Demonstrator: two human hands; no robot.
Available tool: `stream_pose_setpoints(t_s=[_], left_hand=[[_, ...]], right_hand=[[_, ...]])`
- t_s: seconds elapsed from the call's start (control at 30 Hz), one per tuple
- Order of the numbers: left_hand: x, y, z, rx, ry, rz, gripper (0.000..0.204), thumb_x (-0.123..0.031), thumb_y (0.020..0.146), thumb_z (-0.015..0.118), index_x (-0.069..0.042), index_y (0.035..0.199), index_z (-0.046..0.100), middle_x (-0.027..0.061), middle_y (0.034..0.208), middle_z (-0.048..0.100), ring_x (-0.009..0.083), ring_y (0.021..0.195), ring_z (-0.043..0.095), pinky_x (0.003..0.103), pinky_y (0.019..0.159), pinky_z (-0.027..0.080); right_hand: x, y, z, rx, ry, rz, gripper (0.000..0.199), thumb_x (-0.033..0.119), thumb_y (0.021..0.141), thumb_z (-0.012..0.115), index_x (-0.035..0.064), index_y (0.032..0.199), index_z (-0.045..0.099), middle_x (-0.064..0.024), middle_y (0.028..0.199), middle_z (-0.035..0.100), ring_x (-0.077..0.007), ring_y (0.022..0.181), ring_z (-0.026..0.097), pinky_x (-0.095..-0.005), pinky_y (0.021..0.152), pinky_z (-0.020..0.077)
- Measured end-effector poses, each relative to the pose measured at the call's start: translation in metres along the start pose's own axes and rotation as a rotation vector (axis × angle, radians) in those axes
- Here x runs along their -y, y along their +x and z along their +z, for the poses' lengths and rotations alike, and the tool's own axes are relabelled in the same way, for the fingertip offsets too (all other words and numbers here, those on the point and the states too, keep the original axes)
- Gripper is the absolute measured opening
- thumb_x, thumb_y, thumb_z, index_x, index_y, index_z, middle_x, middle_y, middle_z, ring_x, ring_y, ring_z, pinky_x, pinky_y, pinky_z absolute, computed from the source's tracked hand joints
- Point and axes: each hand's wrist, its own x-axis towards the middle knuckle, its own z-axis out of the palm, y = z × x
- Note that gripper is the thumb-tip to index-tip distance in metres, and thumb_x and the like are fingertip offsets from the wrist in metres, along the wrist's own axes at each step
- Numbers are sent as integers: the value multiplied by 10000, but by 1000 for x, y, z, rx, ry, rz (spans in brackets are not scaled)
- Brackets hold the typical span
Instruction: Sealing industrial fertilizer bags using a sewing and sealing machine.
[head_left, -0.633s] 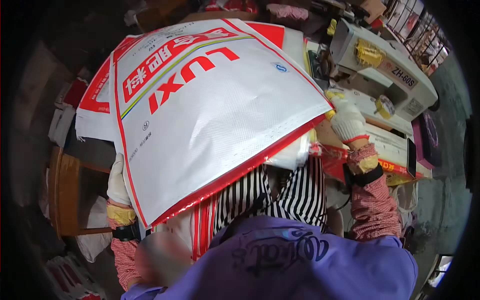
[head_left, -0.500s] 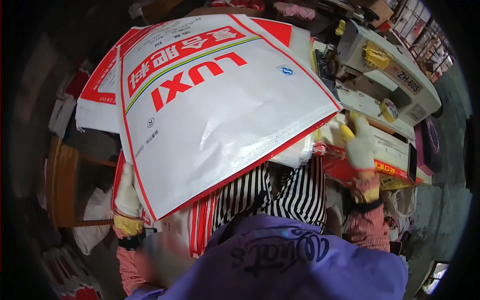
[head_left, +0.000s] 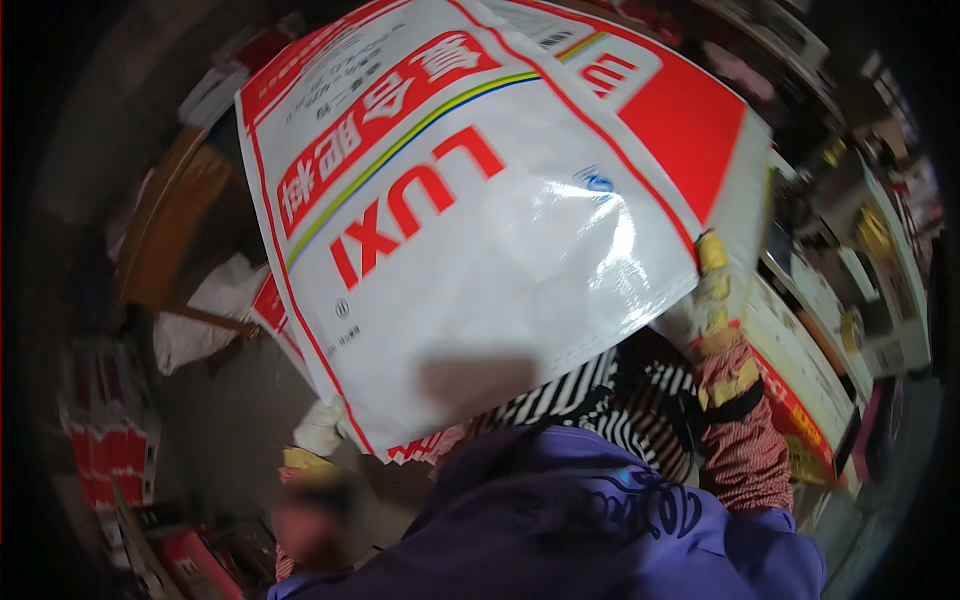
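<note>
A large white woven sack [head_left: 480, 290] with red lettering and a red border spreads across my lap. My right hand [head_left: 712, 290], in a pale glove with yellow fingertips, grips its right near corner. At the left near corner, my left hand [head_left: 318, 428], also gloved, is closed on the edge, with its fingers partly hidden by the sack. Another red and white sack [head_left: 690, 140] shows from beneath, beyond the right edge.
To the right stands a pale sewing machine [head_left: 890, 270] on a light bench [head_left: 800, 350] with a red strip. A wooden frame [head_left: 175, 225] is at the left, near crumpled white material [head_left: 215, 310]. Folded red and white sacks [head_left: 110, 440] lie at the far left.
My right hand has come from beside the machine onto the sack's right corner. The left hand has moved nearer and rightward with its corner. My view has turned left, shifting the machine rightward.
</note>
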Motion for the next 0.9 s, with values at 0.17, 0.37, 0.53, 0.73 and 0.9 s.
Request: stream_pose_setpoints(t_s=[0.17, 0.37, 0.53, 0.73, 0.9], left_hand=[[116, -17, -64, -430, 50, -185, 470, -339, 927, 534, 26, 1221, 498, 105, 1101, 614, 220, 958, 616, 343, 847, 495], [177, -22, -85, -971, 325, -240, 465, -384, 886, 544, 59, 1016, 598, 179, 901, 655, 310, 858, 631, 394, 767, 484], [169, -26, -76, -1105, 934, -457, 550, -467, 862, 501, 72, 900, 607, 317, 934, 595, 465, 926, 563, 478, 820, 440], [146, -1, -64, -956, 974, -472, 377, -366, 902, 476, -26, 960, 627, 246, 975, 619, 426, 938, 576, 458, 815, 453], [161, 38, -91, -862, 1119, -526, 344, -365, 881, 493, -71, 964, 650, 214, 952, 637, 411, 896, 602, 453, 783, 477]], right_hand=[[-20, 0, 91, 313, 34, 50, 342, 334, 886, 599, 23, 1010, 529, -50, 717, 524, -191, 602, 513, -310, 527, 424], [-102, 20, 205, 400, 328, 711, 301, 341, 982, 403, 84, 970, 558, -20, 852, 580, -138, 758, 555, -272, 635, 476], [-133, 22, 255, 602, 117, 378, 406, 381, 977, 381, 51, 1157, 532, -69, 1121, 593, -231, 1080, 537, -404, 908, 434], [-105, 19, 225, 382, 598, 1337, 514, 483, 928, 454, 203, 1350, 370, -141, 1222, 533, -326, 1112, 518, -547, 926, 423], [-61, 7, 158, 734, 1080, 1081, 502, 357, 918, 539, 59, 1307, 428, -168, 1228, 527, -336, 1097, 546, -462, 942, 460]])
